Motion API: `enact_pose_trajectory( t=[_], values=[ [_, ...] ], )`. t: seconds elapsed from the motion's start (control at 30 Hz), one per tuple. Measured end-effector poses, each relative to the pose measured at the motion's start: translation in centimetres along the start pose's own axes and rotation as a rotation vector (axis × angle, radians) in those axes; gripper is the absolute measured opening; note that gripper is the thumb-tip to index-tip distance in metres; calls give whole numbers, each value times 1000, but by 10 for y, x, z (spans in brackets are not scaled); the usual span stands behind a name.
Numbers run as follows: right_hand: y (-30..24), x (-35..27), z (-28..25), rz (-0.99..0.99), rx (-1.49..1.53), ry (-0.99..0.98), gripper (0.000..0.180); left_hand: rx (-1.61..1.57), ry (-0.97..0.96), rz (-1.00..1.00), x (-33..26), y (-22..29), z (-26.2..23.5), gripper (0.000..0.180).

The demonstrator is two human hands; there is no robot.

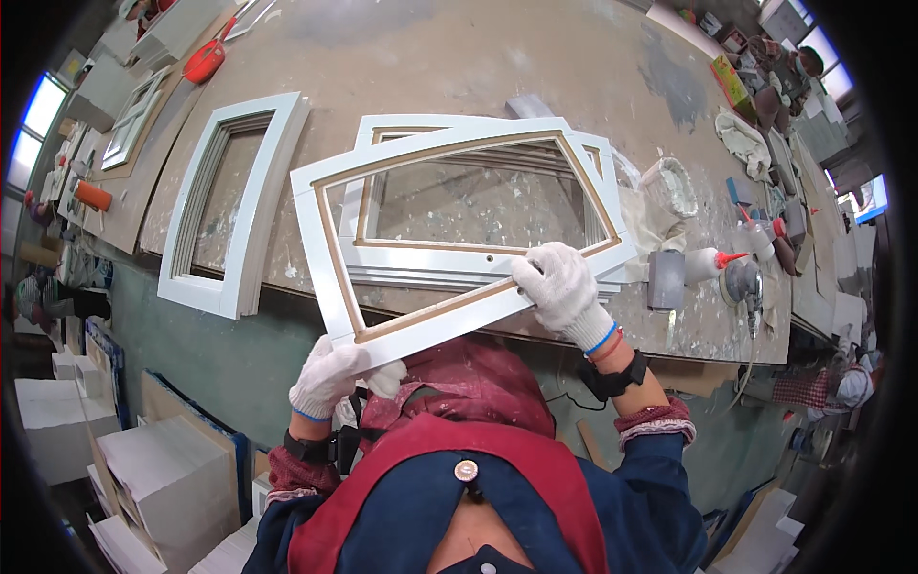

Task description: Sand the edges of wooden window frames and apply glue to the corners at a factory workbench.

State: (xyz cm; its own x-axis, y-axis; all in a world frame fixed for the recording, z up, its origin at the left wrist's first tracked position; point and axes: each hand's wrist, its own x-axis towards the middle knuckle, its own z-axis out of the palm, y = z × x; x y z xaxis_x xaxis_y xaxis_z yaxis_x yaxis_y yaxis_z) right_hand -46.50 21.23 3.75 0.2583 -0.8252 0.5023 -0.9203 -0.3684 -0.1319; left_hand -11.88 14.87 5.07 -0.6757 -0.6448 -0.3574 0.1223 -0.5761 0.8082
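A white frame with a slanted edge and a brown inner groove (318, 258) is tilted up off the table, held in both gloved hands. My left hand (330, 381) is closed around its lower left corner, with the thumb along the bottom rail. My right hand (557, 292) grips the bottom rail near its right end, fingers bent over the edge. Behind and beneath it lies a stack of similar white frames (421, 256), partly hidden by the raised one. Whether the raised frame rests on the stack at its right end, I cannot tell.
More white frames (251, 210) are stacked at the table's left edge. To the right stand a grey block (666, 279), a white bottle with a red tip (706, 264), a sander (740, 281) and a whitish tub (669, 187). Another person (779, 72) is at the far right.
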Motion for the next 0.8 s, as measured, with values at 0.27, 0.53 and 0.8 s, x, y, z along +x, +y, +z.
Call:
enact_pose_trajectory(
  t=[0.27,0.53,0.8],
  values=[
    [24,51,-67,172,286,447,30,-223,-213,183,-9,13,-9,59],
    [-1,42,-53,473,1595,751,25,-42,-221,4,-1,-7,4,57],
    [-55,15,26,945,2186,549,18,-66,18,23,2,-27,19,61]
  ],
)
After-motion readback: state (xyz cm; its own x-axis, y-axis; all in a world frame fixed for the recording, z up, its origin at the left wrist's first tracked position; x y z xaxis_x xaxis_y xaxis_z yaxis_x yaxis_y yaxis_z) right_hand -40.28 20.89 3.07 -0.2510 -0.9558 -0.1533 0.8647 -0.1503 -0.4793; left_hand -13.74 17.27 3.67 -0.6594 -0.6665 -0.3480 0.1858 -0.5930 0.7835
